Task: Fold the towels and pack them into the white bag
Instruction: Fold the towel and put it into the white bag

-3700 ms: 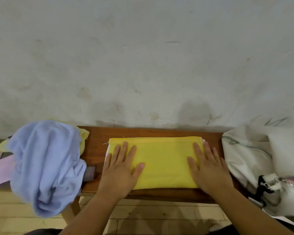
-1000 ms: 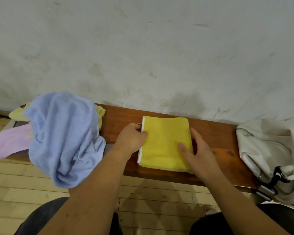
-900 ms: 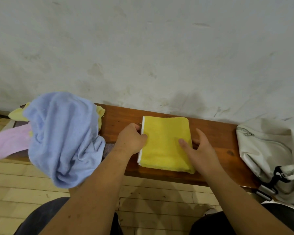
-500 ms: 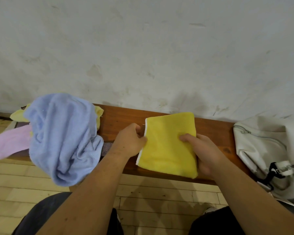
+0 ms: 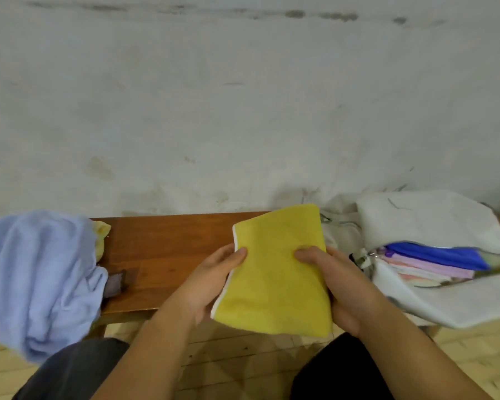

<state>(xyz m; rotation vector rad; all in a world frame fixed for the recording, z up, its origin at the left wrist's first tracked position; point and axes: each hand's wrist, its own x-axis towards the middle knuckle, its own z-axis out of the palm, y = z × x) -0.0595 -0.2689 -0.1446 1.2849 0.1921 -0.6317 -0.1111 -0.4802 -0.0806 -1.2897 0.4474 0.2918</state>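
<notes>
**Folded yellow towel gripped in both hands beside the open white bag**

The folded yellow towel (image 5: 277, 272) is held at lower centre of the frame, raised off the wooden bench (image 5: 168, 246) and tilted, its far corner toward the upper right. It is gripped at its left edge by the left hand (image 5: 211, 281): the thumb (image 5: 238, 254) is laid across the top face and the fingers are tucked beneath, out of sight. The right edge is grasped in the same way by the right hand (image 5: 341, 287), its thumb (image 5: 306, 252) pressed on top and its fingers curled under the cloth. Both forearms are seen rising from the bottom of the frame and converging on the towel. A white strip is shown along the towel's left edge.

The white bag (image 5: 433, 220) is seen at the right of the frame, its zipped mouth open; a stack of folded towels (image 5: 427, 264), blue, lilac and pink, is visible inside. At the left, a crumpled light blue towel (image 5: 38, 278) is heaped on the bench end, with a pale yellow cloth (image 5: 101, 235) showing behind it.
</notes>
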